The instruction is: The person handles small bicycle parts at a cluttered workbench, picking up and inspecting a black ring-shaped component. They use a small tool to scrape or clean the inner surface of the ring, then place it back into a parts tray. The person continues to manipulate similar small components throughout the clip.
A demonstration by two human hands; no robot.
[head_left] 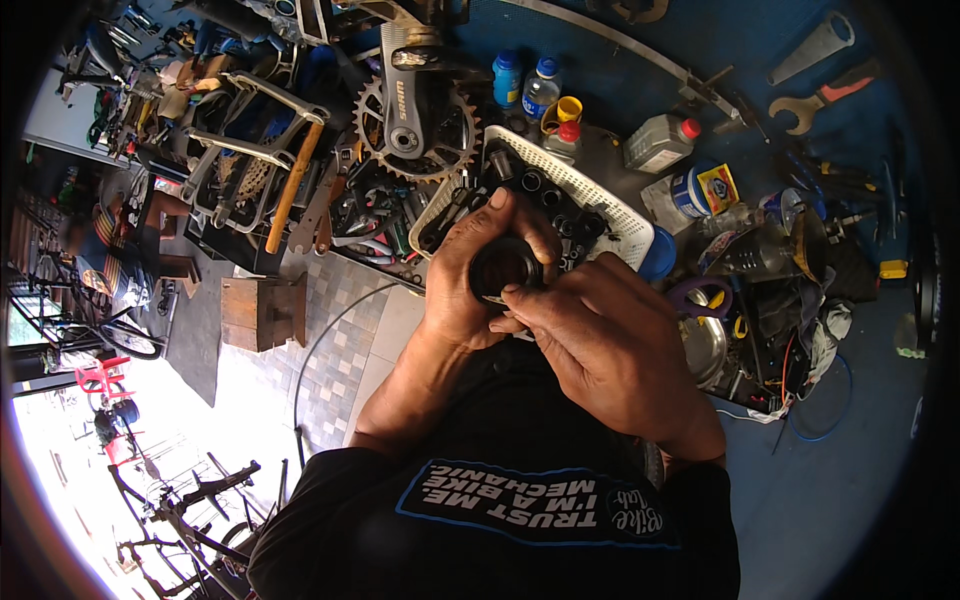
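Close in front of my chest, my left hand (462,270) is wrapped round a short black cylindrical part (518,256) with a round rim. Its wide mouth faces up, and the inside is dark. My right hand (615,345) comes in from the right with bent fingers, its fingertips pinching the near rim of the same part. Just beyond both hands stands a cream perforated plastic basket (612,200) that holds several black sockets and ring-shaped pieces. My left fingers overlap the basket's near side, and the part's lower end is hidden.
A bicycle crank with a chainring (405,130) hangs beyond the basket. Bottles, including a blue one (507,80), and a jug with a red cap (660,143) stand at the back right. A wooden-handled hammer (295,190) and a wooden block (262,313) are on the left.
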